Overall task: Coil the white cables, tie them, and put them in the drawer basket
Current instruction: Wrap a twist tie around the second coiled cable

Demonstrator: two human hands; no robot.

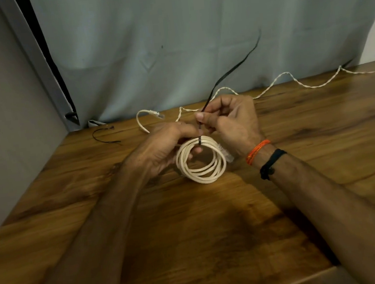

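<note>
Fingers (204, 116) of the right hand (231, 123) pinch a black cable tie (227, 72) cinched around the coiled white cable (201, 161), gripped upright on the table (192, 234) by the left hand (161, 149); light and springy, it looks best held at the tie.

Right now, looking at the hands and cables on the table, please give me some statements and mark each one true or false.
1. The right hand pinches the black tie. True.
2. The coiled cable lies in a basket. False: the left hand holds it above the wooden table.
3. The tie wraps around the coil. True.
4. The twisted cable near the curtain is coiled. False: it lies loose.
</note>
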